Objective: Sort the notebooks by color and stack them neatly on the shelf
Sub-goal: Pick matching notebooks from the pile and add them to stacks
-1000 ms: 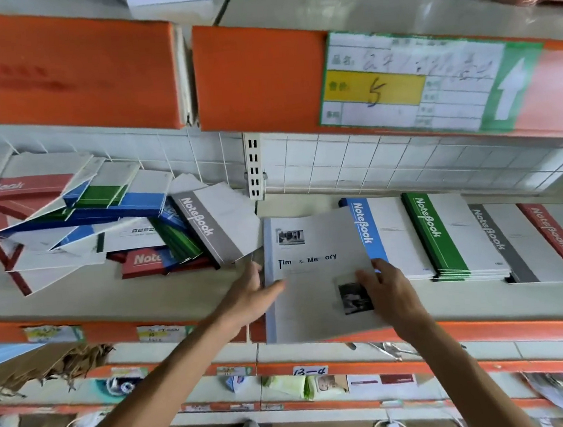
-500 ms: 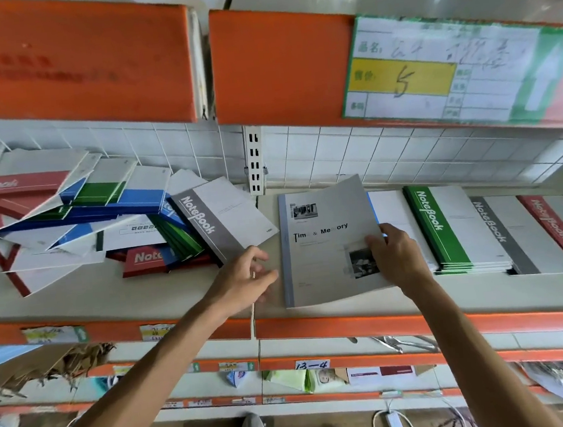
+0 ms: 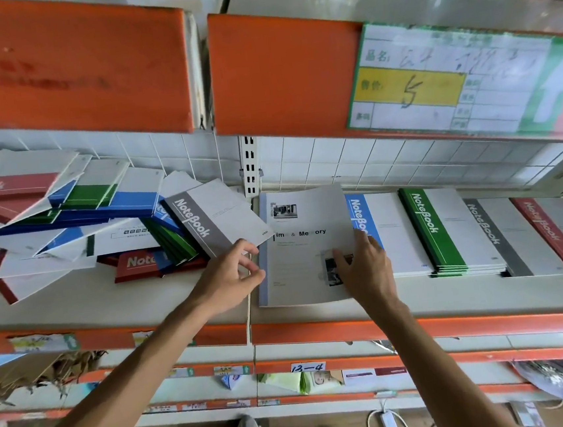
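A grey "Time & Memory" notebook (image 3: 305, 245) lies on the shelf (image 3: 110, 302), its right edge overlapping the blue notebook stack (image 3: 390, 233). My right hand (image 3: 364, 267) holds that right edge, thumb on the cover. My left hand (image 3: 231, 276) hovers at the notebook's left edge with loosely curled fingers, holding nothing. Right of the blue stack stand a green stack (image 3: 436, 229), a grey stack (image 3: 497, 237) and a red stack (image 3: 550, 232). A jumbled pile of red, blue and green notebooks (image 3: 85, 225) fills the left, with a grey notebook (image 3: 212, 220) leaning on it.
The upper shelf's orange front (image 3: 277, 76) hangs low over the notebooks, with a price label (image 3: 450, 83) on it. A slotted upright (image 3: 250, 164) divides the wire-grid back. The shelf's orange lip (image 3: 319, 333) runs below my wrists. Lower shelves and cables lie beneath.
The grey "Time & Memory" notebook has moved from the front lip back onto the shelf, beside the blue stack. My left hand let go of its left edge and drew slightly away.
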Action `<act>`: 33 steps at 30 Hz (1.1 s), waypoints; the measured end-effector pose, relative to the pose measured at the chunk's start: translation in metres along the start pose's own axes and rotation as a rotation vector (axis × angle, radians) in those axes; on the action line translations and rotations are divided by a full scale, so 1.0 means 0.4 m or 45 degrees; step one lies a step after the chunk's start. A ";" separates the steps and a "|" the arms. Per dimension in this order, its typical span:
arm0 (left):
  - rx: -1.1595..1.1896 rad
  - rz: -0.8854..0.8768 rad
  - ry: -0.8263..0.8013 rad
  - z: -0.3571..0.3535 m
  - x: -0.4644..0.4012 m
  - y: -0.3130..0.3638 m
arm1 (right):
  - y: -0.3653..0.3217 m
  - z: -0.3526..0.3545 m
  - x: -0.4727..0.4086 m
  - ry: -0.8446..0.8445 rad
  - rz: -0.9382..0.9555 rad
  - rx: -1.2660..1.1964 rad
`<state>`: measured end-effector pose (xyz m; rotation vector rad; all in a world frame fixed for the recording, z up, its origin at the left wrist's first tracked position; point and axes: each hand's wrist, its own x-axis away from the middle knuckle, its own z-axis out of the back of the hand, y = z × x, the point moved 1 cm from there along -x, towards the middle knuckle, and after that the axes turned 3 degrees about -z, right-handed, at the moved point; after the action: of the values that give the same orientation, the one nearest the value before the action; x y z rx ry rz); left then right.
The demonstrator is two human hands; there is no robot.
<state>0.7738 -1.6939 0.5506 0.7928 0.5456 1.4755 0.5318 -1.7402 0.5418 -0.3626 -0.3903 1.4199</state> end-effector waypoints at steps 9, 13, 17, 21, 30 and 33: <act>0.058 -0.127 0.012 0.036 -0.024 -0.004 | 0.009 -0.036 0.092 0.019 0.261 0.274; 0.071 -0.160 0.003 0.047 -0.021 -0.010 | 0.008 -0.029 0.094 -0.064 0.303 0.198; 0.079 -0.164 -0.006 0.047 -0.008 -0.021 | 0.020 -0.042 0.095 -0.253 0.385 0.406; 0.118 -0.155 -0.022 0.043 0.004 -0.037 | 0.033 -0.051 0.082 -0.272 0.513 0.427; 0.111 -0.160 0.004 0.055 0.016 -0.048 | 0.004 -0.023 0.035 -0.549 0.704 0.294; 0.083 -0.161 0.007 0.051 0.018 -0.047 | 0.008 -0.011 0.030 -0.594 0.745 0.337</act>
<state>0.8019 -1.6881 0.5505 0.7911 0.6396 1.3492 0.5324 -1.7281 0.5371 0.0930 -0.4863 2.1123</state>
